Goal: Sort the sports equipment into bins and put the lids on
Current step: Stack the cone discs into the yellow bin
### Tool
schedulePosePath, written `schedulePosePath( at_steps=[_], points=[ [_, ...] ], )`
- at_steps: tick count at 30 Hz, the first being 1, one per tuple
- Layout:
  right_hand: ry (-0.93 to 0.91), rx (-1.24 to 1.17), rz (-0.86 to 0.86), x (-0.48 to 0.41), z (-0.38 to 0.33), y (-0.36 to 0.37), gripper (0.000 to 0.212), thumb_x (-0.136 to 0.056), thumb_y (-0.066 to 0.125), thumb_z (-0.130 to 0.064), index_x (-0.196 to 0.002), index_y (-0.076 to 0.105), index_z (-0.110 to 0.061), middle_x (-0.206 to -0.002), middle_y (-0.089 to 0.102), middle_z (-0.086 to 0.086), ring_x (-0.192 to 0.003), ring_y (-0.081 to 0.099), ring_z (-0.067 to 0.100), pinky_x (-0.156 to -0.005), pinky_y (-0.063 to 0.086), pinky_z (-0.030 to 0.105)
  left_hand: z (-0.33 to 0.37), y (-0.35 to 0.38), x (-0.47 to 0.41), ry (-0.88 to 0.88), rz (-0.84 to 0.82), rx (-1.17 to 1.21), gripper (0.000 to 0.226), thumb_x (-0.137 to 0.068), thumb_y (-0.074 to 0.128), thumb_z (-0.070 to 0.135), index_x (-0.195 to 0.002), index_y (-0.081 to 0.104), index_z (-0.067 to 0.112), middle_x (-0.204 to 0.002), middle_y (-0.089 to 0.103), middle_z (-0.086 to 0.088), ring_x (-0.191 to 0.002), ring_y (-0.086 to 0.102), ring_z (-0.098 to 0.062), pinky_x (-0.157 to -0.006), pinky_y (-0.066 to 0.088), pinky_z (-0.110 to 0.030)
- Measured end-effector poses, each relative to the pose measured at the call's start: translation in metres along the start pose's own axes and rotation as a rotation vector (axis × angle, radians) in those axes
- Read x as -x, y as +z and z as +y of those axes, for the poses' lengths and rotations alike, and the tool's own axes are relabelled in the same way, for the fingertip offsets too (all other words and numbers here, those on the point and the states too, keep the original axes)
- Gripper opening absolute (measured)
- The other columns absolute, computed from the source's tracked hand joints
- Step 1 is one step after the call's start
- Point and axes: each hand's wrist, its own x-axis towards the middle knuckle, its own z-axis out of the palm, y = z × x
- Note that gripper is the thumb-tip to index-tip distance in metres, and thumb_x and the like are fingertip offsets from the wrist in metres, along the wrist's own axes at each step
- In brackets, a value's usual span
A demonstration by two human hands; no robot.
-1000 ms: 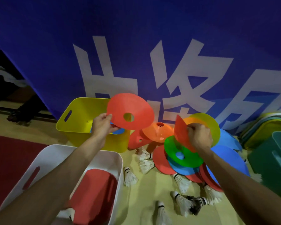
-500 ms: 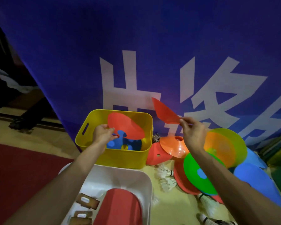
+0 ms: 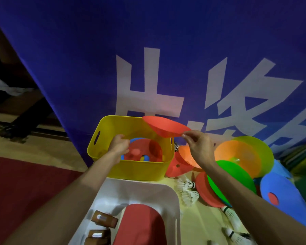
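A yellow bin [image 3: 140, 171] stands against the blue banner, with a blue disc cone and a red disc cone [image 3: 140, 151] inside it. My left hand [image 3: 119, 145] is down in the bin, its curled fingers at the left rim of that red cone. Above the bin's back right corner my right hand [image 3: 198, 147] pinches the edge of a second red cone [image 3: 164, 127], held tilted. To the right lies a pile of cones: orange [image 3: 237, 156], green [image 3: 231, 179], blue [image 3: 286, 197].
A white bin [image 3: 173, 193] sits nearest to me and holds a red paddle [image 3: 140, 225] and brown wooden handles [image 3: 104, 219]. Shuttlecocks [image 3: 190, 190] lie on the floor beside it. A red mat [image 3: 25, 183] is at the left, stacked lids [image 3: 304, 154] at the far right.
My left hand has lowered its red cone into the yellow bin. My right hand has carried the other red cone leftward from the pile to above the bin.
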Motion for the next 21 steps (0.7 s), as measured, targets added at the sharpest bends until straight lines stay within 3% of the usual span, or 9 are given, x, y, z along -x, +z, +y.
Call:
schedulePosePath(
  at_steps=[2,5,7,12,16,21],
  points=[
    [-0.023,0.007,-0.039,0.0,-0.005,0.01,0.013,-0.086,0.068,-0.015,-0.096,0.075,-0.01,-0.091,0.072,-0.001,-0.072,0.057,-0.004,-0.065,0.039,0.0,0.0,-0.01,0.003,0.051,0.036,0.001,0.048,-0.091,0.044,-0.002,-0.139,0.04,0.004,-0.107,0.054,-0.013,-0.086,0.056,-0.023,-0.082,0.051,-0.039],
    [-0.045,0.002,-0.074,0.0,-0.013,0.026,0.013,-0.085,0.069,-0.014,-0.096,0.075,-0.009,-0.093,0.074,0.003,-0.078,0.061,0.004,-0.069,0.04,0.006,0.002,-0.023,0.008,0.123,0.071,0.016,0.042,-0.092,0.044,-0.001,-0.133,0.047,0.006,-0.117,0.058,-0.016,-0.102,0.059,-0.028,-0.094,0.05,-0.042],
    [-0.042,-0.012,-0.104,0.001,-0.016,0.038,0.015,-0.085,0.069,-0.015,-0.098,0.075,-0.01,-0.096,0.074,0.003,-0.085,0.065,0.01,-0.076,0.042,0.014,0.004,-0.03,0.012,0.168,0.075,0.02,0.037,-0.092,0.046,0.001,-0.128,0.052,0.007,-0.123,0.059,-0.017,-0.104,0.06,-0.027,-0.094,0.05,-0.041],
    [0.027,0.117,-0.331,0.004,-0.014,0.055,0.031,-0.088,0.065,-0.017,-0.119,0.067,-0.016,-0.118,0.068,0.006,-0.103,0.067,0.017,-0.088,0.046,0.022,0.01,-0.037,0.028,0.243,0.047,0.027,0.026,-0.094,0.049,0.004,-0.118,0.058,0.011,-0.114,0.062,-0.013,-0.1,0.061,-0.024,-0.096,0.049,-0.042],
    [0.045,0.173,-0.357,0.011,-0.004,0.048,0.032,-0.09,0.058,-0.011,-0.12,0.066,-0.016,-0.118,0.068,0.007,-0.098,0.068,0.021,-0.088,0.051,0.031,0.015,-0.028,0.043,0.268,-0.042,0.021,0.023,-0.096,0.05,0.006,-0.117,0.058,0.01,-0.108,0.062,-0.008,-0.092,0.062,-0.018,-0.088,0.05,-0.035],
    [0.06,0.148,-0.365,0.013,0.012,0.018,0.031,-0.09,0.059,-0.009,-0.12,0.065,-0.013,-0.116,0.069,0.004,-0.102,0.066,0.015,-0.087,0.047,0.021,0.018,-0.001,0.059,0.272,-0.11,0.017,0.019,-0.094,0.053,0.008,-0.109,0.062,0.016,-0.108,0.065,-0.008,-0.095,0.063,-0.017,-0.082,0.05,-0.027]
  ],
)
